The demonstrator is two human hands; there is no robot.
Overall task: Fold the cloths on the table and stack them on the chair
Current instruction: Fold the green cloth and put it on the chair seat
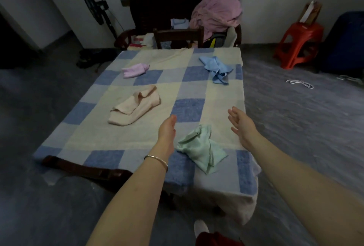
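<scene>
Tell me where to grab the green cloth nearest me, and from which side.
Probably pinch the green cloth at its far, bunched-up edge, one hand from each side: the left hand and right hand hover open, flanking it. It lies crumpled, so lifting there should let it hang open.

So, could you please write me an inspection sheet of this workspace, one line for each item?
Surface: table under a blue and cream checked cover.
Job's things: pink cloth, blue cloth, peach cloth, green cloth, lying apart, not neatly folded; chair behind the table.
Clutter: pink garment heap on the bench.
Grips: left hand and right hand open, either side of the green cloth, holding nothing.
Cables: white cord on the floor, kind unclear.
Surroundings: fan, red stool.
</scene>
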